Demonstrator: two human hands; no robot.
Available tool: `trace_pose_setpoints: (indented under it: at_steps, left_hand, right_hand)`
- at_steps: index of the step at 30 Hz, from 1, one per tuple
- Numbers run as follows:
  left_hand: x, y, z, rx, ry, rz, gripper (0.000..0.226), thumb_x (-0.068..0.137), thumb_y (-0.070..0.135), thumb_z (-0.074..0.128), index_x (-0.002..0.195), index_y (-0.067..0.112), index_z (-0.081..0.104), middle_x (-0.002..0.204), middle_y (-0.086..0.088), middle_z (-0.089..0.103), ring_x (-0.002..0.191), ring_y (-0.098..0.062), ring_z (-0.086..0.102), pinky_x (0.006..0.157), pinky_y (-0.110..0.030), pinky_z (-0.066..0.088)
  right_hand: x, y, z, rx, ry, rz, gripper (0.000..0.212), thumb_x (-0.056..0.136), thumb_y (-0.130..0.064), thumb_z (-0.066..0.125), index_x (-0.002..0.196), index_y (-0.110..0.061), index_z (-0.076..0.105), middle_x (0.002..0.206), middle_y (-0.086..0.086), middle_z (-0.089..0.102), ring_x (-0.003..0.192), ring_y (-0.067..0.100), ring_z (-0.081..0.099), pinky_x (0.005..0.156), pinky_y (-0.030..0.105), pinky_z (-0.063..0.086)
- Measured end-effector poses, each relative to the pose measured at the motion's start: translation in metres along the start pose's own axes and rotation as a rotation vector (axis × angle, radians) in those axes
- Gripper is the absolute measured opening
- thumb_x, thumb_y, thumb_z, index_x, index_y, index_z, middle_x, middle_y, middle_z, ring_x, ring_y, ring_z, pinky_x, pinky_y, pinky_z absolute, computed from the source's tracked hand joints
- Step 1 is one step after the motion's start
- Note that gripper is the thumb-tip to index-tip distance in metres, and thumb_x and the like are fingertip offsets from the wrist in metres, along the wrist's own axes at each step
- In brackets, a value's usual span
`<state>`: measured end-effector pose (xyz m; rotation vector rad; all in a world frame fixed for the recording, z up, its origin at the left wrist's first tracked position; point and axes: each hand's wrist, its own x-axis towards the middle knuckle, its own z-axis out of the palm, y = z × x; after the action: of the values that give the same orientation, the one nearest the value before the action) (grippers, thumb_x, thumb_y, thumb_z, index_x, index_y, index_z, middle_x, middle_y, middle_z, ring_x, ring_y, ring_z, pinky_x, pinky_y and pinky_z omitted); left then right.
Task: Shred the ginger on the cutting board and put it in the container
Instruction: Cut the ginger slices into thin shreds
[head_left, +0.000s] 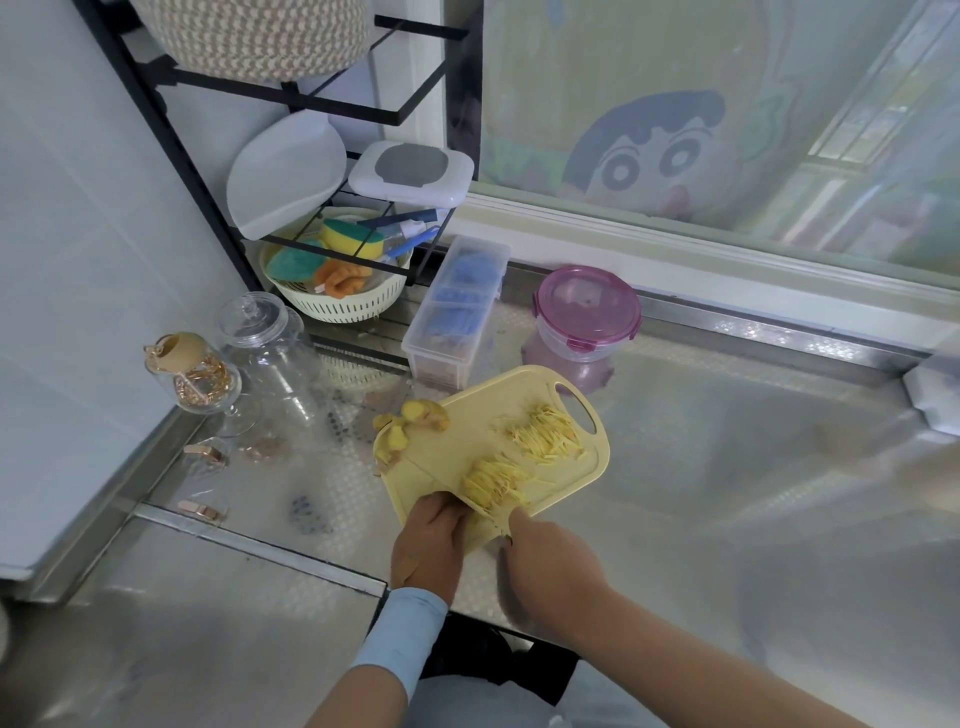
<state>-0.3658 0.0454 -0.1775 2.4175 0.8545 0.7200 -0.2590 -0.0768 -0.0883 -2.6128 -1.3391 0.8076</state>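
Gripping a dark-handled knife (506, 584) at lower centre, right hand (553, 564) works beside shredded yellow ginger (493, 483) on the pale yellow plastic cutting board (587, 478); left hand (428, 543) curled alongside, whether its grip holds anything is unclear.

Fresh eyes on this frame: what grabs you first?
Two heaps of pale shredded ginger on the pale yellow plastic cutting board, centre, with the left hand and right hand meeting at its near edge. Behind it stands a round clear container with a purple clip lid, closed. A cartoon face fills the window, upper right.
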Motion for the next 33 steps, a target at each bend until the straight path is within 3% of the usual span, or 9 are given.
trace_pose_setpoints:
  at_steps: [7, 13, 20, 25, 28, 33]
  left_hand:
    - [0.002, 0.002, -0.001, 0.003, 0.007, -0.014, 0.034, 0.086, 0.028, 0.046, 0.088, 0.012, 0.075, 0.096, -0.004, 0.067, 0.091, -0.014, 0.053, 0.063, -0.022, 0.047]
    - [0.001, 0.003, -0.003, -0.038, 0.014, 0.003, 0.030, 0.087, 0.025, 0.048, 0.089, 0.012, 0.075, 0.099, -0.001, 0.066, 0.095, -0.013, 0.052, 0.074, -0.015, 0.036]
    - [0.003, 0.002, -0.002, -0.013, 0.001, 0.087, 0.030, 0.085, 0.021, 0.045, 0.088, 0.010, 0.073, 0.103, 0.009, 0.049, 0.094, -0.013, 0.051, 0.067, -0.021, 0.042]
    - [0.003, -0.002, -0.001, -0.029, 0.013, 0.058, 0.027, 0.086, 0.022, 0.047, 0.087, 0.013, 0.073, 0.100, 0.005, 0.058, 0.095, -0.014, 0.053, 0.071, -0.021, 0.043]
    - [0.002, -0.001, 0.000, -0.030, 0.015, 0.038, 0.026, 0.086, 0.024, 0.049, 0.087, 0.012, 0.073, 0.098, 0.000, 0.063, 0.095, -0.015, 0.053, 0.071, -0.019, 0.041]
    - [0.001, -0.003, 0.001, -0.020, 0.026, 0.052, 0.026, 0.085, 0.022, 0.050, 0.086, 0.009, 0.073, 0.096, -0.005, 0.064, 0.094, -0.017, 0.053, 0.070, -0.020, 0.040]
  right_hand:
    - [0.002, 0.001, 0.001, -0.032, -0.025, 0.016, 0.017, 0.098, -0.017, 0.045, 0.114, -0.016, 0.039, 0.084, 0.002, 0.052, 0.077, 0.027, 0.057, 0.064, 0.037, 0.044]
    - [0.025, -0.016, -0.006, -0.088, -0.071, -0.006, 0.021, 0.102, -0.014, 0.041, 0.122, -0.012, 0.048, 0.121, 0.010, 0.062, 0.109, 0.031, 0.063, 0.085, 0.039, 0.051]
    - [0.032, -0.016, -0.009, -0.046, -0.050, -0.014, 0.011, 0.098, -0.014, 0.043, 0.108, -0.015, 0.048, 0.105, 0.011, 0.063, 0.094, 0.033, 0.064, 0.074, 0.039, 0.051]
    - [0.020, -0.006, -0.005, -0.047, -0.017, -0.025, 0.014, 0.102, -0.017, 0.039, 0.114, -0.016, 0.045, 0.099, 0.007, 0.060, 0.086, 0.028, 0.059, 0.068, 0.036, 0.044]
    - [0.008, 0.003, -0.005, -0.041, -0.020, -0.024, 0.007, 0.101, -0.018, 0.041, 0.107, -0.021, 0.039, 0.082, -0.003, 0.045, 0.082, 0.027, 0.053, 0.068, 0.035, 0.040]
    - [-0.002, 0.005, -0.003, -0.015, -0.017, 0.002, 0.020, 0.100, -0.021, 0.043, 0.120, -0.019, 0.041, 0.093, 0.005, 0.060, 0.085, 0.028, 0.062, 0.066, 0.035, 0.042]
